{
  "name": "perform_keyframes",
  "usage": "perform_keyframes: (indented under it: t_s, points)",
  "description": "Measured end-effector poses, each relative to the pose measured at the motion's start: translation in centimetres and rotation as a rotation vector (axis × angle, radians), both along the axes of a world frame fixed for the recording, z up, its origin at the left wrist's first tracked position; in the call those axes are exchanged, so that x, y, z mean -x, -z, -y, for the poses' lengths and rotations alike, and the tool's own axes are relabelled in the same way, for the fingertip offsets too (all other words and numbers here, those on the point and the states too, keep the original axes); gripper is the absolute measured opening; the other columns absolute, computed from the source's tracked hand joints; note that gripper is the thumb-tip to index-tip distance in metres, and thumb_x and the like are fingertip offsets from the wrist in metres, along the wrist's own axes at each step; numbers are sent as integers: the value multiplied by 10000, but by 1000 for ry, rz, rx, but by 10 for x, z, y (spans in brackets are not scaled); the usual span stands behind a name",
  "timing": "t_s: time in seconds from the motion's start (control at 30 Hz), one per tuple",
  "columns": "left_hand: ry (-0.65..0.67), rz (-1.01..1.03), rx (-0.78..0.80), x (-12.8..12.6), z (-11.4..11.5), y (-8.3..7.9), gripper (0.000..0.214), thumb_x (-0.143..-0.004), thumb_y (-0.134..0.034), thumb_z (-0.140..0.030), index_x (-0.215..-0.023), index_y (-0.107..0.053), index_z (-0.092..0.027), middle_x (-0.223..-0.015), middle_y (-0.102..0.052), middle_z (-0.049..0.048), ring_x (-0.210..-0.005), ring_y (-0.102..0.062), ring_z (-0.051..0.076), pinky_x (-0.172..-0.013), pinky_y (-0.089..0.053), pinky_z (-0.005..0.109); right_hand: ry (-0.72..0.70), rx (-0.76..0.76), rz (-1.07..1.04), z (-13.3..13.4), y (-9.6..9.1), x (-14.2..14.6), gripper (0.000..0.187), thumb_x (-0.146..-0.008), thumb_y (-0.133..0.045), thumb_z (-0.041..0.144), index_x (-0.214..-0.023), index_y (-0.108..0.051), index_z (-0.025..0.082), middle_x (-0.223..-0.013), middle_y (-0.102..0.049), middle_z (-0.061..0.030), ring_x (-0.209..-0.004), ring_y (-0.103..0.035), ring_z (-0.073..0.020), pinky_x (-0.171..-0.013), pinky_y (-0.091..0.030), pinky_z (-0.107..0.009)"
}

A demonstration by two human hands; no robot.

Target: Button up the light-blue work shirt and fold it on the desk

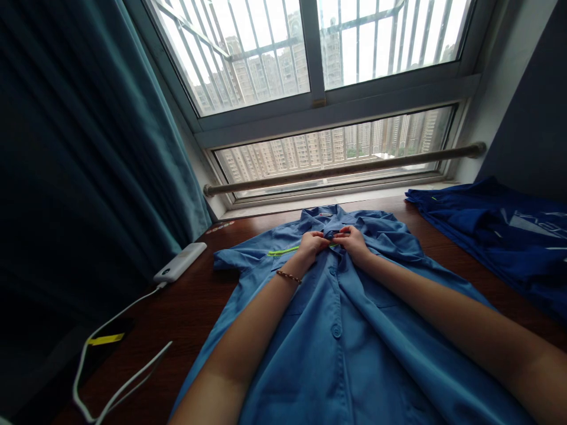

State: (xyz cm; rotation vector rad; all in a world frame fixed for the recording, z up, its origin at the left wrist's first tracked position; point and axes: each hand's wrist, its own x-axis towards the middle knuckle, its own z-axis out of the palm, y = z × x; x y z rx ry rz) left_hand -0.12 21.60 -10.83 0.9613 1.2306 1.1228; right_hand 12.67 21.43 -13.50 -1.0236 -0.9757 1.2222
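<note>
A blue short-sleeved button-up shirt (292, 348) lies spread front side up, its collar toward the window. My left hand (313, 243) pinches the front placket below the collar; a beaded bracelet is on that wrist. Close beside it, my right hand (352, 241) pinches the other front edge, and the cloth is bunched between the fingertips. Whether a button is between the fingers is hidden. Lower down the placket, a blue button (336, 330) shows. A yellow-green piping strip (283, 251) crosses the chest to the left of my left hand.
The shirt rests on a dark brown wooden surface (190, 319). On the left are a white power bank (181, 262) with a white cable (119, 307) and a teal curtain (146, 118). Folded dark blue clothing (496, 230) lies right. A metal rail (345, 171) crosses the window behind.
</note>
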Motion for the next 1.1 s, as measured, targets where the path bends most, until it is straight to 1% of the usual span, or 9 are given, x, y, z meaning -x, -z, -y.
perform_keyframes:
  t_s: [0.17,0.3,0.5,0.6,0.67,0.77,0.83,1.0,1.1]
  points:
    - [113,47,54,6,2,-8,141,-614,-720,-112,-648,-588,-78,-591,-589,38,-503,-546,74,-551,-469,201,-6,-10,23,1,-1,0,467,-440,-713,180,-781,-395,196,-636,-593,19,-543,-559,-150,-467,-390,-222]
    - [95,50,84,5,0,-7,137,-675,-695,-154,-645,-594,-67,-564,-576,35,-459,-519,58,-502,-451,179,-5,-38,24,-1,3,1,462,-455,-711,184,-785,-389,196,-645,-598,23,-572,-579,-152,-534,-440,-241]
    - [99,101,179,6,-1,-5,138,-756,-617,-148,-650,-579,-68,-513,-539,27,-417,-493,57,-441,-434,163,1,-120,95,-6,9,2,434,-479,-701,211,-773,-383,198,-661,-607,19,-627,-599,-162,-624,-477,-281]
    - [99,105,193,7,-1,-5,131,-772,-590,-131,-657,-577,-68,-497,-523,18,-390,-469,51,-417,-423,160,-14,-212,191,-6,10,2,407,-505,-680,232,-774,-375,205,-679,-610,21,-627,-593,-158,-613,-476,-278]
    - [98,109,179,8,-1,-5,105,-752,-619,-143,-684,-585,-71,-533,-547,25,-408,-489,56,-435,-440,165,-6,-250,254,-6,10,1,391,-524,-668,250,-778,-374,208,-696,-612,19,-610,-586,-153,-595,-473,-275]
    - [166,126,131,10,-2,-5,149,-731,-655,-209,-711,-596,-74,-615,-591,55,-482,-552,86,-500,-487,198,25,-260,290,-6,10,0,380,-546,-659,280,-790,-376,209,-710,-611,12,-603,-581,-151,-592,-473,-280]
    - [211,122,112,11,-2,-6,152,-734,-652,-213,-711,-600,-72,-644,-604,70,-509,-571,97,-520,-499,206,27,-266,285,-6,10,1,374,-552,-656,287,-791,-378,209,-712,-609,10,-608,-580,-151,-600,-473,-282]
    - [172,111,175,11,-1,-9,101,-756,-615,-155,-705,-598,-70,-598,-590,60,-471,-556,89,-477,-482,186,3,-288,275,-6,11,3,368,-551,-646,290,-777,-366,211,-693,-599,16,-583,-560,-143,-579,-455,-270]
    - [185,120,204,11,-1,-9,112,-771,-594,-151,-699,-596,-66,-568,-572,51,-449,-538,80,-454,-467,172,14,-308,325,-3,9,4,347,-564,-631,284,-769,-360,212,-682,-592,19,-550,-533,-133,-546,-432,-255]
